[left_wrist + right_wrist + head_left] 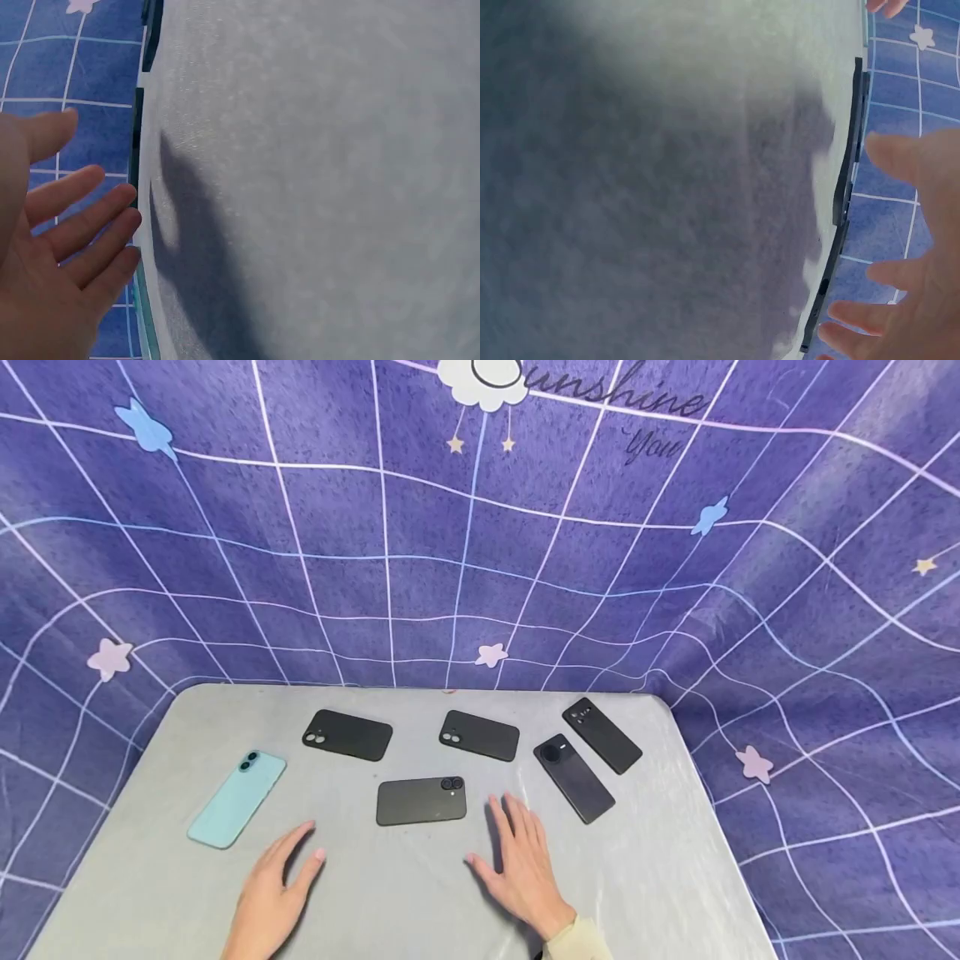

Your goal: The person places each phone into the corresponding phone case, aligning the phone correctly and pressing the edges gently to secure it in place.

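My left hand [273, 889] is held over the near left of the table, thumb and fingers spread, holding nothing. Closest to it lies a light teal phone [237, 799], back up. In the left wrist view the same hand [71, 259] shows relaxed fingers and casts a shadow. Fingers extended and bare, my right hand [521, 864] is between a dark grey phone [422, 801] and a black phone [574, 778] with a round camera. The right wrist view shows that hand [922, 225] with its thumb apart from the fingers.
Along the back of the grey-white table [420, 893] lie two black phone cases [348, 735] [480, 736] with camera cutouts. Another black case [602, 735] lies at the back right, beside the black phone. A purple-blue gridded cloth [337, 527] surrounds the table's back and sides.
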